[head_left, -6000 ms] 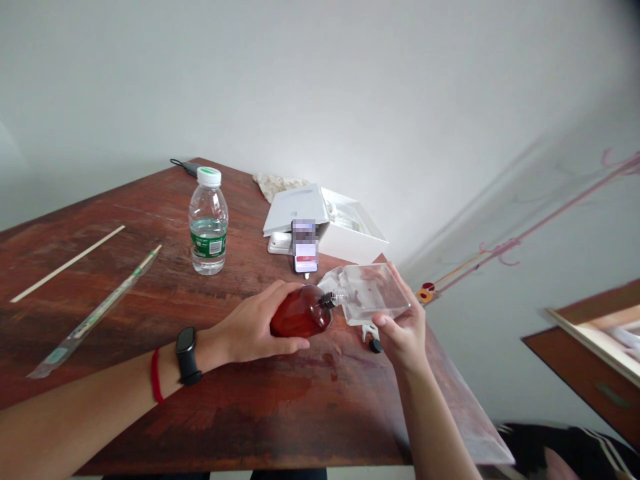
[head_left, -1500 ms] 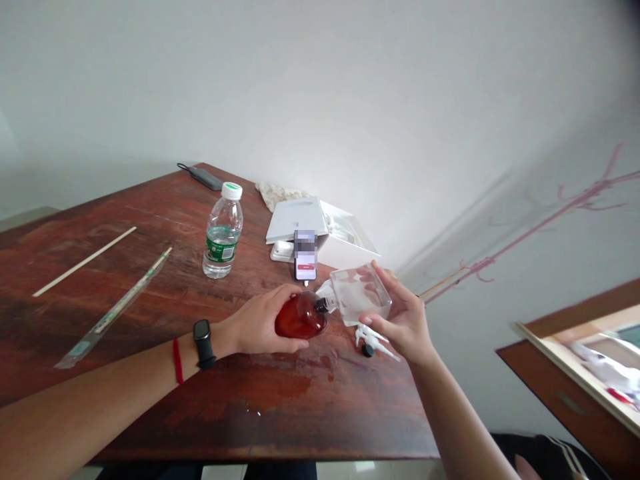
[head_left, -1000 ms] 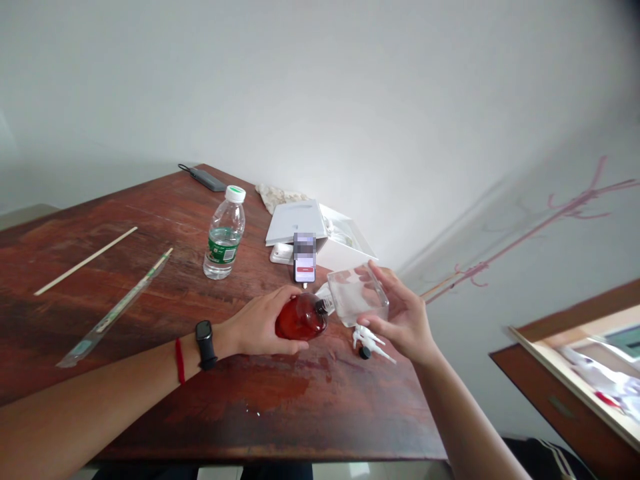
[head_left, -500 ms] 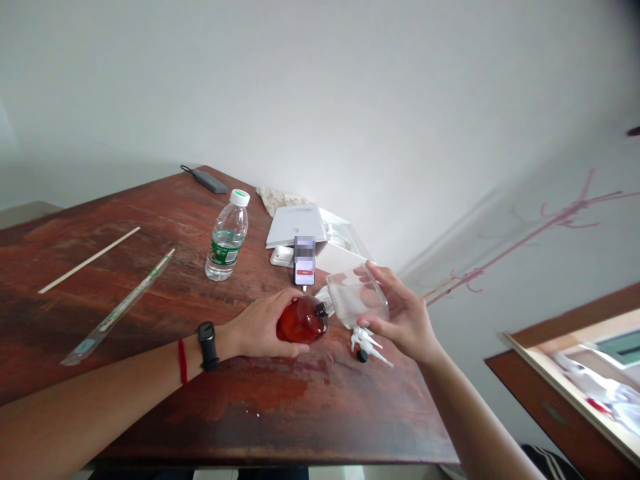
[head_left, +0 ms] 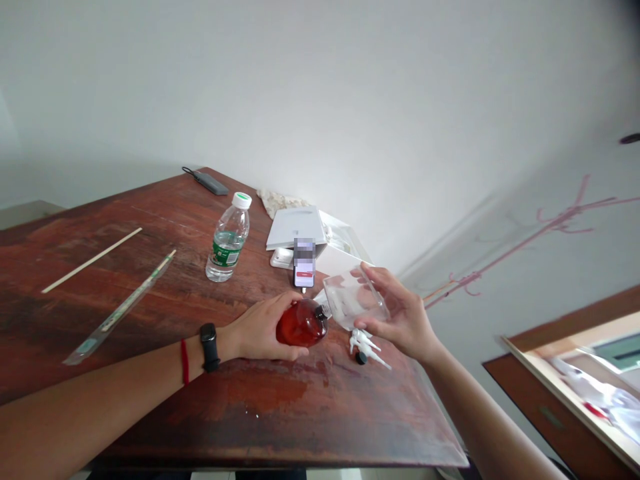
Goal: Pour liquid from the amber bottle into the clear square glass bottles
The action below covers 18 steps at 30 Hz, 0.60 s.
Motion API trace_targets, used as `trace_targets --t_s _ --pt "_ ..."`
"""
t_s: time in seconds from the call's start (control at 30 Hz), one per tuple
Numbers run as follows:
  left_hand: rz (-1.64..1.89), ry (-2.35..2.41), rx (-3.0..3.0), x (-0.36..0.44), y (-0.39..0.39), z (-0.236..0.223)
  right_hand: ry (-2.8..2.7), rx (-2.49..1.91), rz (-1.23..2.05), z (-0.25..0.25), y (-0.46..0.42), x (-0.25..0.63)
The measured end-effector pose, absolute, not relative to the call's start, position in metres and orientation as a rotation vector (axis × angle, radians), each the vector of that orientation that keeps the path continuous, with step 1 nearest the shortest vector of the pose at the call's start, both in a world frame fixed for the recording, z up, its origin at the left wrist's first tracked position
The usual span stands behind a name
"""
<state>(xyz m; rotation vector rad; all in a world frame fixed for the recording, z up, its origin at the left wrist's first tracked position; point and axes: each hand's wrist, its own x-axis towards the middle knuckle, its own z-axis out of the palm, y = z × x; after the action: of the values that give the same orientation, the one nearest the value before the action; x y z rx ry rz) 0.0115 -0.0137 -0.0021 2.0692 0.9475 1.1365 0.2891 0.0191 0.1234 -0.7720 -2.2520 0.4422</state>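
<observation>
Two bare hands work over a dark red-brown wooden counter (head_left: 150,413). The left hand (head_left: 257,327) has its grip closed around a round red-brown plastic bottle (head_left: 300,323), which lies on its side and rests low over the counter. The right hand (head_left: 400,313) has its grip partly open, with the thumb and fingers on a flat, clear plastic bottle (head_left: 355,300), which tilts in the air. The black neck of the red-brown bottle points into the thin end of the clear bottle, and the two bottles touch. I cannot tell if anything is flowing between them.

At 4 o'clock from the red-brown bottle, a small white plastic pump top (head_left: 363,343) lies on the counter, just beside a little black cap (head_left: 361,358). A black watch (head_left: 210,347) and a red wristband (head_left: 185,360) sit on the left arm.

At 12 o'clock stands a phone (head_left: 303,267), with a white box (head_left: 345,257) behind it. At 11 o'clock stands a clear water bottle (head_left: 227,240) with a green label, and a black power bank (head_left: 207,183) lies farther off. At 9 o'clock lie a thin wooden stick (head_left: 93,250) and a long stick in a clear plastic sleeve (head_left: 120,310).
</observation>
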Motion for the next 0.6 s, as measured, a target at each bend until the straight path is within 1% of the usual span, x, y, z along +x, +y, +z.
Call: trace_targets --t_s 0.6 --pt "1.198 0.901 2.036 0.013 -0.014 -0.006 -2.438 -0.622 0.244 0.152 0.015 0.280"
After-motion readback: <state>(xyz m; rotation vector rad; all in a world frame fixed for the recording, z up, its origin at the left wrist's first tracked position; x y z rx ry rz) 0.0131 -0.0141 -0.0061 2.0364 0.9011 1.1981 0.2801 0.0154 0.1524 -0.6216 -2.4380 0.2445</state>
